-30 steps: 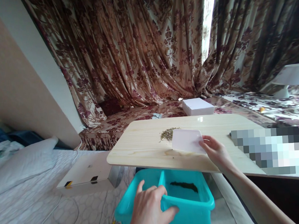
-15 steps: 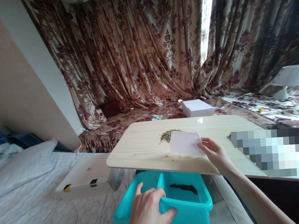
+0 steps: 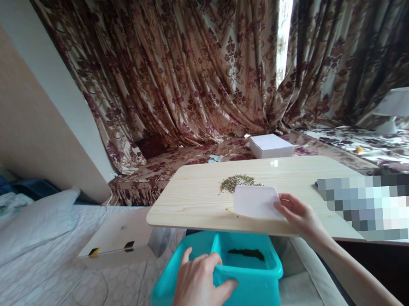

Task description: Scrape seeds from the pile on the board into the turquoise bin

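My right hand (image 3: pixel 297 211) pinches the right edge of a flat white plastic scraper (image 3: pixel 254 201), tilted over the wooden tabletop (image 3: pixel 184 198). Just beyond the scraper lies a loose heap of dried greenish herb bits (image 3: pixel 239 182), its near part hidden behind the sheet. A few crumbs are scattered closer to the table's front edge. Below that edge, my left hand (image 3: pixel 200 282) grips the near rim of a turquoise two-compartment bin (image 3: pixel 249 286), around the divider. Dark green dried material (image 3: pixel 247 253) lies in the bin's right compartment; the left one is partly covered by my hand.
A white box (image 3: pixel 116 237) rests on the quilted bed at left, with cables in front of it. Another white box (image 3: pixel 271 145) stands behind the table. A blurred-out object (image 3: pixel 367 207) lies on the table's right side. A lamp (image 3: pixel 400 104) is at far right.
The scraper in my right hand has come slightly toward me, uncovering more of the herb heap. The bin and my left hand have shifted a little left.
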The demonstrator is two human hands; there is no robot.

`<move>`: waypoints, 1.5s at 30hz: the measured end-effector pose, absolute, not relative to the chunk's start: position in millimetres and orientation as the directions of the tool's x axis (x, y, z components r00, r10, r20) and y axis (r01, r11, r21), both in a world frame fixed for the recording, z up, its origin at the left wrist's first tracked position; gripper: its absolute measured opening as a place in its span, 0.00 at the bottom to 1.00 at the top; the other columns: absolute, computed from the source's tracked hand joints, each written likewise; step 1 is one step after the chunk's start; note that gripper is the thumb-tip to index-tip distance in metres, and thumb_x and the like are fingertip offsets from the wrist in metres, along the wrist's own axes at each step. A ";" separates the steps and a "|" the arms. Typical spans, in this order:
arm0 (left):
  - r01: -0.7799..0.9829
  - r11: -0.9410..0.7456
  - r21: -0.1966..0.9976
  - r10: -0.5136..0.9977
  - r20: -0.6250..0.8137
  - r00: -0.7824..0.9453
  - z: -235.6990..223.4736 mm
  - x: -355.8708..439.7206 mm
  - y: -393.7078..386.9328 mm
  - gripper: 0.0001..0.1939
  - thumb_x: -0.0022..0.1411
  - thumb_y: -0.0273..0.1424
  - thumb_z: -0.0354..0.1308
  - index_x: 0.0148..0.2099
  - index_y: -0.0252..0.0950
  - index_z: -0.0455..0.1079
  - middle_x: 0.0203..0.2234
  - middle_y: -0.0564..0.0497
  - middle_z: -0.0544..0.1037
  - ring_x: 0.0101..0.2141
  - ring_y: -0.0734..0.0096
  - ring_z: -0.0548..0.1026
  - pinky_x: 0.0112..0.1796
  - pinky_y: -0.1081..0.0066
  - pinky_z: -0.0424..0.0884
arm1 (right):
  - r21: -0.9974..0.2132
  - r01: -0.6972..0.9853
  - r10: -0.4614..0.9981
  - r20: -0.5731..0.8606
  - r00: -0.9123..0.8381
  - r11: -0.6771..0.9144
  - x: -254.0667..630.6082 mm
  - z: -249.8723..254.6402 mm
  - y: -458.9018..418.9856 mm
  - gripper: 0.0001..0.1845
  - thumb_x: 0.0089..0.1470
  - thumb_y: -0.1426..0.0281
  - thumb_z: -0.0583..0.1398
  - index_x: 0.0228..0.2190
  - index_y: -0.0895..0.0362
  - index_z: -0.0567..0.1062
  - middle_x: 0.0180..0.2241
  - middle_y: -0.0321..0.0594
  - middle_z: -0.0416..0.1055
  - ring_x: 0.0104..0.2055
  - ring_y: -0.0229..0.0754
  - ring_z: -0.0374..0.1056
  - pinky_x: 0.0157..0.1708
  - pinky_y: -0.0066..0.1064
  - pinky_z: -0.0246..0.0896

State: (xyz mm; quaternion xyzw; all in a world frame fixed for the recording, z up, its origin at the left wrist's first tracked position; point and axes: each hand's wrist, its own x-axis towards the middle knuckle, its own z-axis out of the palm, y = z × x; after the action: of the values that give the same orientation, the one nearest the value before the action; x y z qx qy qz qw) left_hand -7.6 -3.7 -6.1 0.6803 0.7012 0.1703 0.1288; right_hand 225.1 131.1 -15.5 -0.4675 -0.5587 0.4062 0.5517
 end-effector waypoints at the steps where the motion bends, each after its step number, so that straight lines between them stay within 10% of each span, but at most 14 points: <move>1: 0.910 0.018 0.414 0.998 0.048 -0.042 -5.4 -7.4 -3.6 0.06 0.47 0.35 0.59 0.30 0.41 0.69 0.26 0.56 0.77 0.32 0.65 0.73 0.54 0.54 0.47 | -0.970 0.079 0.972 0.231 0.035 0.228 227.8 -16.1 128.7 0.25 0.32 0.50 0.64 0.28 0.55 0.70 0.27 0.42 0.76 0.32 0.47 0.72 0.30 0.32 0.66; 21: 0.913 0.032 0.406 0.997 0.045 -0.055 -4.0 -11.0 -4.5 0.06 0.47 0.35 0.59 0.30 0.41 0.69 0.26 0.56 0.77 0.33 0.65 0.73 0.54 0.54 0.47 | -0.986 0.060 0.983 0.147 -0.110 0.155 217.1 -15.0 133.2 0.24 0.34 0.52 0.64 0.29 0.57 0.71 0.27 0.42 0.76 0.28 0.45 0.71 0.24 0.30 0.64; 27: 0.915 0.002 0.402 0.998 0.059 -0.028 -5.3 -4.5 -3.3 0.06 0.46 0.34 0.58 0.30 0.42 0.69 0.26 0.56 0.76 0.32 0.65 0.73 0.54 0.53 0.47 | -0.975 0.087 0.958 0.217 0.189 0.204 242.0 -12.9 123.5 0.23 0.33 0.53 0.65 0.28 0.55 0.72 0.25 0.41 0.76 0.27 0.45 0.71 0.22 0.29 0.63; 45: 0.910 -0.056 0.410 0.996 0.089 0.022 -8.5 7.6 -2.6 0.05 0.44 0.32 0.59 0.29 0.41 0.68 0.26 0.57 0.75 0.32 0.67 0.73 0.55 0.54 0.46 | -0.957 0.186 0.912 0.271 0.309 0.221 256.6 -19.9 163.1 0.15 0.38 0.60 0.62 0.29 0.54 0.68 0.25 0.40 0.77 0.29 0.44 0.73 0.28 0.32 0.65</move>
State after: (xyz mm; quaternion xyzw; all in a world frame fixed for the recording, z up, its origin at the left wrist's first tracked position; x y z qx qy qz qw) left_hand 7.6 -2.6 -8.5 0.7046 0.6763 0.1782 0.1201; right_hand 256.6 163.1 -19.9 -0.5453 -0.5035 0.3034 0.5976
